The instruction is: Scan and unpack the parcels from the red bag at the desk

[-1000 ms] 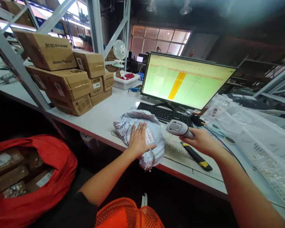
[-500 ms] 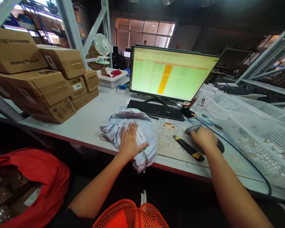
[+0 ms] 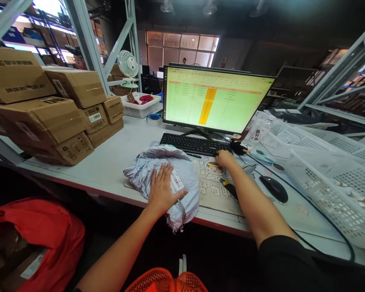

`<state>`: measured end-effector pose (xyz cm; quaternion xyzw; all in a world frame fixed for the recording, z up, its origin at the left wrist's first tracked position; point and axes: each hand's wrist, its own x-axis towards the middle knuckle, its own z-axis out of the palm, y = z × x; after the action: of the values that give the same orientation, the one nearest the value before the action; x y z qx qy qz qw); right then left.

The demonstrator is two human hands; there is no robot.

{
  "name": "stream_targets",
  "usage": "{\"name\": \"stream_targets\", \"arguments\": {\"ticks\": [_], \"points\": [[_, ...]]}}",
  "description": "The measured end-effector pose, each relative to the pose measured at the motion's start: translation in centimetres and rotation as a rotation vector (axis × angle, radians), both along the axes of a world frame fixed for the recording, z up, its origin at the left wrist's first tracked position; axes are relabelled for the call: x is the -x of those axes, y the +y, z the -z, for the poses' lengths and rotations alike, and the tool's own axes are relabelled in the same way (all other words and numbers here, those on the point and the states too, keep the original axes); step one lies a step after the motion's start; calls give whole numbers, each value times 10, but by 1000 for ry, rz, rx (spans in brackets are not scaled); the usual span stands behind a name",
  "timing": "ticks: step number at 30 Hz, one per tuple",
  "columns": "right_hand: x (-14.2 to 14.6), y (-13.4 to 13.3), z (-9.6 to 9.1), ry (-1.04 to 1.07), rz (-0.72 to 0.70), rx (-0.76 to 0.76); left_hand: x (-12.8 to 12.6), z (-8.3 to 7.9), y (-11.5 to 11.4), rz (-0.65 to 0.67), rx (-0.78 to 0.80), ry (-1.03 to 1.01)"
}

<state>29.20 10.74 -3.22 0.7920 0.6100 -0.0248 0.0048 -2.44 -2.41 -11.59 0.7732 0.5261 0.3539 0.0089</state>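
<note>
Parcel (image 3: 189, 174) lies on the surface (image 3: 109, 162), and its low end pokes out past the front edge. It is pale, lumpy and full of creases. The left hand (image 3: 162, 192) is on top of it, palm down. Its fingers point away toward the back and its thumb sticks out to the right, so the hand is spread flat and does not grip. A white label (image 3: 176, 181) with black bars faces up, just right of the fingers and above the thumb.

The right hand (image 3: 225, 158) is up and to the right of the parcel, at the near right corner of the keyboard (image 3: 188, 142). Its fingers bend down, but I cannot tell if the tips press a key.

So the left hand is the near one, with the parcel right under it. From the right hand, the parcel is to the left and closer to the front edge, with a bit of mat (image 3: 207, 198) between. The keyboard is long from left to right, behind the parcel. The parcel is too lumpy to show a clear long side.

A pen (image 3: 194, 155) lies between the parcel and the keyboard. A knife (image 3: 229, 188) is partly hidden by the right arm (image 3: 252, 198), and a black mouse (image 3: 273, 189) sits to the right of that arm.
</note>
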Motion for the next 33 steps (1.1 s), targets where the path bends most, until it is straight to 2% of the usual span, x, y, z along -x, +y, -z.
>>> {"name": "stream_targets", "arguments": {"ticks": [6, 9, 11, 14, 15, 17, 19, 21, 23, 25, 28, 30, 31, 33], "points": [[11, 7, -7, 3, -51, 36, 1, -1, 1, 13, 7, -28], [22, -8, -15, -17, -78, 31, -2, -1, 1, 25, 31, -56], [28, -34, -20, -41, -110, 23, -3, -2, 1, 34, 53, -80], [23, -92, -19, -86, -151, 13, 7, -10, 0, 69, 92, -141], [17, -113, -14, -102, -162, 6, 14, -14, -1, 124, 108, -153], [0, -151, 2, -139, -188, -26, 33, -25, -3, 334, 159, -110], [-20, -179, 23, -134, -212, -72, 53, -35, -5, 562, 222, 42], [-35, -195, 44, -114, -240, -165, 67, -39, -4, 652, 247, 230], [-42, -199, 59, -97, -274, -268, 72, -39, -3, 629, 212, 368], [-41, -196, 66, -74, -281, -348, 72, -40, 0, 611, 163, 444], [-31, -186, 59, 54, -242, -463, 70, -49, 8, 617, 138, 438], [-22, -182, 46, 202, -234, -549, 71, -61, 18, 576, 162, 287], [-17, -183, 37, 285, -234, -576, 71, -68, 24, 509, 176, 136], [-4, -190, 16, 467, -239, -575, 72, -82, 37, 268, 201, -313]]}}
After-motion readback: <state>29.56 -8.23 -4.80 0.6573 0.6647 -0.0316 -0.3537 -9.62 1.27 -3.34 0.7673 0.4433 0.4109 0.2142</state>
